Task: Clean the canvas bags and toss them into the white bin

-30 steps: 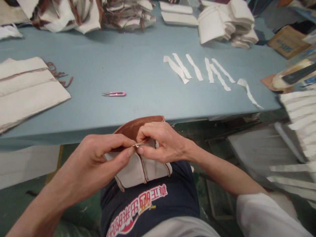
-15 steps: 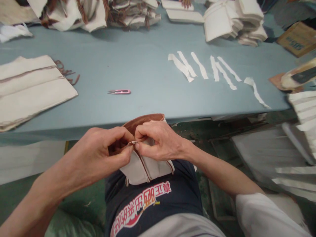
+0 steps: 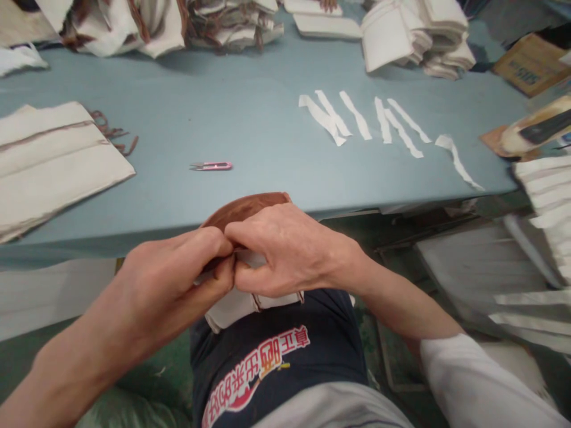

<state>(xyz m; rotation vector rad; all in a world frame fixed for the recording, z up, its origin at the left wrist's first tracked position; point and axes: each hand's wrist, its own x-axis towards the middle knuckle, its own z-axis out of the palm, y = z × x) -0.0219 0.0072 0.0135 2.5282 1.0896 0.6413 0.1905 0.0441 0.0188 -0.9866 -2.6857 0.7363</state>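
A cream fabric bag (image 3: 277,299) with brown lining (image 3: 254,205) and brown piping rests on my lap, by the table's front edge. My left hand (image 3: 172,267) pinches the bag's upper edge between thumb and fingers. Right against it, my right hand (image 3: 289,252) is closed on the same edge, the fingertips of both hands meeting. What lies exactly between the fingertips is hidden, and my right hand covers much of the bag's front. Beyond the bag, a pair of pink thread snips (image 3: 212,166) lies on the table.
The blue-green table (image 3: 178,196) carries several white strips (image 3: 355,115), a flat stack of cream pieces (image 3: 49,163) at left and piles of cream panels (image 3: 414,38) at the back. A cardboard box (image 3: 530,64) is at far right. Another person's hand (image 3: 329,5) shows at the top.
Both hands have come closer together and turned, with my right hand now covering more of the bag. The small light bit seen between my fingertips is now hidden. The view has shifted slightly.
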